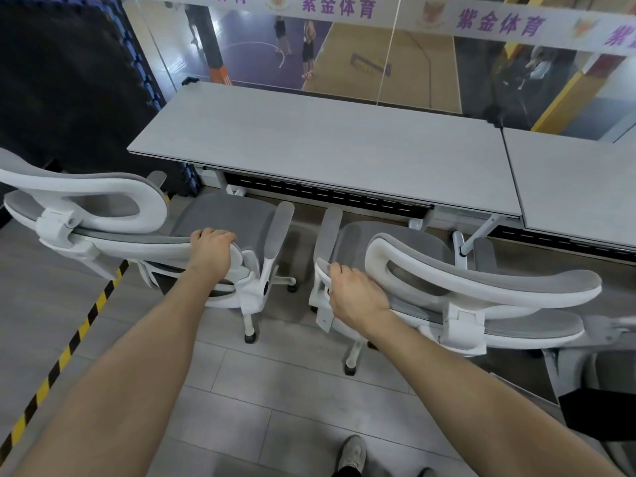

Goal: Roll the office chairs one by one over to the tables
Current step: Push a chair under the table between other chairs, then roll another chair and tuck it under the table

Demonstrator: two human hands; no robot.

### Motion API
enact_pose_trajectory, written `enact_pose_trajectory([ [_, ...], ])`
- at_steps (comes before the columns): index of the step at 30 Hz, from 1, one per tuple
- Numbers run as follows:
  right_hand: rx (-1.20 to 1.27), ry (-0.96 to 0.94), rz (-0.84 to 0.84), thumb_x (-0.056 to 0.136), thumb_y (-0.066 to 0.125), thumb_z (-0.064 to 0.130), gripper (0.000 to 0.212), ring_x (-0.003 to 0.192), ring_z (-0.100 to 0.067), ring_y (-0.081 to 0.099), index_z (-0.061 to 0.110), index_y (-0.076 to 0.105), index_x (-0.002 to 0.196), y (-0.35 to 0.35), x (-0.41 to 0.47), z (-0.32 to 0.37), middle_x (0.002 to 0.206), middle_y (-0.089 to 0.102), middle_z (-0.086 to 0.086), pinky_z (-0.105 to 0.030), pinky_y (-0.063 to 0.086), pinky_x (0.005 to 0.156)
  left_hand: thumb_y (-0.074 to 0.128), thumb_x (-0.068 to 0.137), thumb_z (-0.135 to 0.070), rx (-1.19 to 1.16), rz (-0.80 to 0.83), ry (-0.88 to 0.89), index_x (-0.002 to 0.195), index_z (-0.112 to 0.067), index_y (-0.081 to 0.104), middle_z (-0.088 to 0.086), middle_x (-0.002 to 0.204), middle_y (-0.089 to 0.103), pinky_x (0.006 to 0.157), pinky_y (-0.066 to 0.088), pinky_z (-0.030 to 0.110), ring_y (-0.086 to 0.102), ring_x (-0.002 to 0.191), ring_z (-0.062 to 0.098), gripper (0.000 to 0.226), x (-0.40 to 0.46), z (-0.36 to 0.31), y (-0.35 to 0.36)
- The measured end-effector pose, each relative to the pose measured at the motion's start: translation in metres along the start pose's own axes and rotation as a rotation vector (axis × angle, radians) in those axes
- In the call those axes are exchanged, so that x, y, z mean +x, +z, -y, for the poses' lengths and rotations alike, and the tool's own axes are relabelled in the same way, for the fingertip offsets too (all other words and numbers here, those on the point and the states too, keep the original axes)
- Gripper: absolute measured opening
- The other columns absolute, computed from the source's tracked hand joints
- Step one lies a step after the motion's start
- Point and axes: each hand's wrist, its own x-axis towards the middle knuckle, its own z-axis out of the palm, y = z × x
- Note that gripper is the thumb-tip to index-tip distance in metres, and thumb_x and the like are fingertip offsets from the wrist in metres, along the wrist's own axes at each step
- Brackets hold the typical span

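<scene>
Head view: left hand (211, 251) curls over the backrest top of the left chair (220, 218); right hand (354, 294) grips the backrest edge of the right chair (395, 249). Both chairs sit at the table (309, 142), seats partly under it. Likely light on casters, rigid frame: push from the backrest top.

We see two office chairs side by side in the middle of the frame, backs toward us, seats facing the tables. The left chair (220, 222) — white frame, grey mesh seat, curved headrest reaching to the left edge — has its seat front just under the edge of the near table (309, 146). The right chair (447, 280) matches it, its headrest sweeping right. The table is pale grey and long; a second table (578, 180) adjoins it at right.
</scene>
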Motion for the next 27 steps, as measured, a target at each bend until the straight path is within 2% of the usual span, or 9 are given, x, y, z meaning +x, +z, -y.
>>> enact_pose_trajectory([
  [4,0.014,-0.003,0.014,0.103,0.057,0.015,0.03,0.109,-0.03,0.069,0.012,0.052,0.132,-0.002,-0.001,-0.001,0.125,0.068,-0.01,-0.035,0.042,0.077,0.061,0.097,-0.004,0.001,-0.006,0.033,0.151,-0.027,0.061,-0.003,0.16,0.057,0.126,0.022,0.04,0.045,0.15,0.027,0.059,-0.006,-0.006,-0.004],
  [8,0.081,-0.046,0.037,0.107,0.06,0.032,0.041,0.121,-0.029,0.063,0.01,0.049,0.14,-0.027,-0.009,0.007,0.135,0.062,-0.009,-0.039,0.053,0.092,0.06,0.104,-0.017,0.032,-0.059,0.099,0.147,-0.025,0.065,-0.001,0.148,0.067,0.123,0.034,0.043,0.056,0.141,0.026,0.044,-0.021,-0.018,-0.017],
  [11,0.095,-0.158,-0.101,0.109,0.056,0.04,0.034,0.116,-0.028,0.062,0.012,0.058,0.128,-0.064,-0.022,0.015,0.126,0.061,-0.006,-0.041,0.056,0.091,0.06,0.106,-0.019,0.007,-0.127,0.137,0.142,-0.019,0.068,0.004,0.138,0.071,0.11,0.048,0.047,0.065,0.127,0.029,0.037,-0.033,-0.038,-0.036],
  [14,0.122,-0.186,-0.288,0.107,0.057,0.04,0.031,0.108,-0.027,0.064,0.013,0.067,0.115,-0.107,-0.038,0.006,0.116,0.067,-0.005,-0.041,0.057,0.084,0.063,0.105,-0.023,-0.029,-0.205,0.175,0.137,-0.02,0.071,0.004,0.131,0.072,0.1,0.053,0.048,0.068,0.12,0.03,0.033,-0.051,-0.07,-0.06],
  [16,0.15,-0.146,-0.359,0.105,0.06,0.038,0.03,0.105,-0.028,0.066,0.011,0.07,0.113,-0.132,-0.048,-0.014,0.112,0.07,-0.006,-0.043,0.058,0.082,0.063,0.105,-0.024,-0.062,-0.249,0.21,0.135,-0.019,0.072,0.003,0.127,0.073,0.095,0.054,0.047,0.068,0.117,0.03,0.031,-0.061,-0.095,-0.078],
  [18,0.162,-0.081,-0.355,0.107,0.059,0.037,0.031,0.108,-0.029,0.066,0.01,0.071,0.117,-0.149,-0.058,-0.043,0.116,0.071,-0.006,-0.044,0.057,0.086,0.062,0.106,-0.026,-0.079,-0.287,0.253,0.134,-0.018,0.072,0.004,0.125,0.074,0.094,0.054,0.045,0.069,0.114,0.03,0.03,-0.071,-0.125,-0.097],
  [23,0.119,0.164,-0.359,0.106,0.058,0.038,0.03,0.112,-0.029,0.065,0.013,0.069,0.116,-0.165,-0.098,-0.131,0.115,0.071,-0.005,-0.043,0.053,0.091,0.059,0.109,-0.03,-0.097,-0.361,0.426,0.138,-0.021,0.071,0.001,0.132,0.072,0.101,0.053,0.046,0.067,0.123,0.029,0.033,-0.091,-0.215,-0.151],
  [27,0.096,0.366,-0.334,0.105,0.058,0.034,0.024,0.106,-0.034,0.065,0.011,0.066,0.106,-0.166,-0.146,-0.201,0.106,0.07,-0.008,-0.042,0.05,0.082,0.056,0.111,-0.033,-0.017,-0.435,0.616,0.134,-0.02,0.071,0.003,0.127,0.073,0.094,0.054,0.047,0.068,0.117,0.031,0.031,-0.105,-0.299,-0.194],
])
